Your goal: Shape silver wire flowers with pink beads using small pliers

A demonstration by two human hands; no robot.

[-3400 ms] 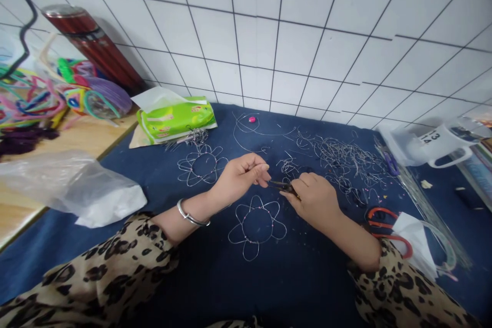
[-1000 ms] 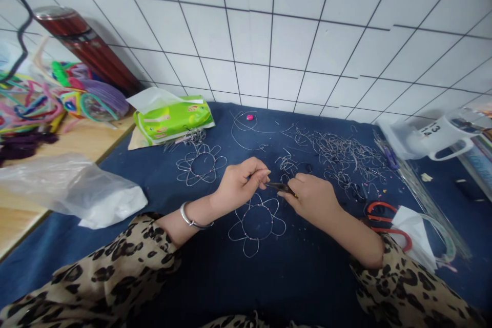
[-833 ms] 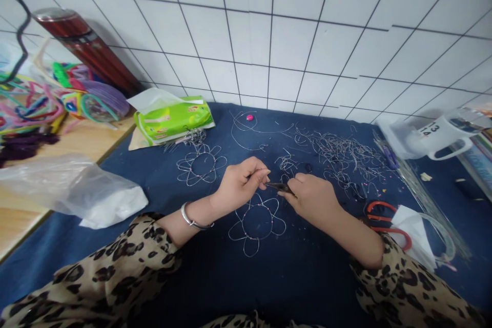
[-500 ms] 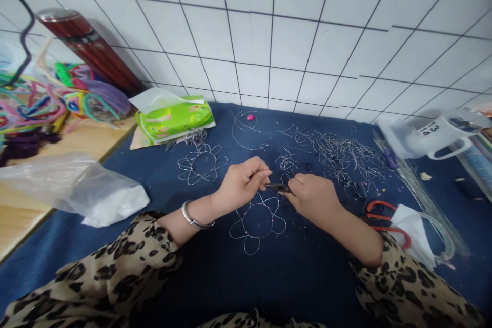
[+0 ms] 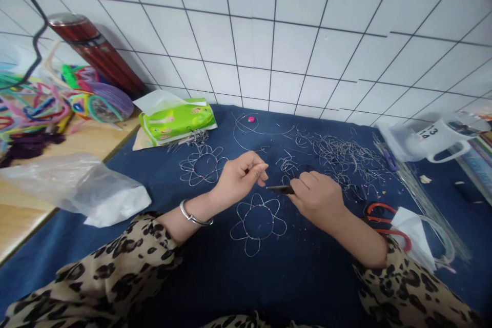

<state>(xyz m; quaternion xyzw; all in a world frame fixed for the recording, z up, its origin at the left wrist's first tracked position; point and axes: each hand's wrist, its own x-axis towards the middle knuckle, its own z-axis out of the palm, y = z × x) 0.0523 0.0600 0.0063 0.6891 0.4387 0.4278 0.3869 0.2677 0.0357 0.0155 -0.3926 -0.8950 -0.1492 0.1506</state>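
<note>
My left hand (image 5: 240, 177) is closed in a pinch above the cloth; whatever it holds is too small to make out. My right hand (image 5: 319, 196) grips dark pliers (image 5: 280, 189), their jaws pointing left toward my left fingertips with a small gap between. Just below both hands lies a flower-shaped wire piece (image 5: 259, 221), a ring with looped petals and small pink beads. A second wire flower (image 5: 203, 165) rests flat to the left, beyond my left wrist. Behind my right hand, a small tangle of wire bits (image 5: 287, 164) sits on the cloth.
Loose wire pieces (image 5: 346, 151) spread at the back right. Red-handled scissors (image 5: 388, 233) lie by my right forearm, near straight wires (image 5: 434, 215). A white mug (image 5: 442, 141) stands far right. Tissues (image 5: 177, 120), a plastic bag (image 5: 115, 200) and a red thermos (image 5: 102, 54) are left.
The pliers' tip has drawn away from my left fingers, opening a gap. My right hand has shifted slightly right, my left slightly left and up. The wire flowers stay on the cloth.
</note>
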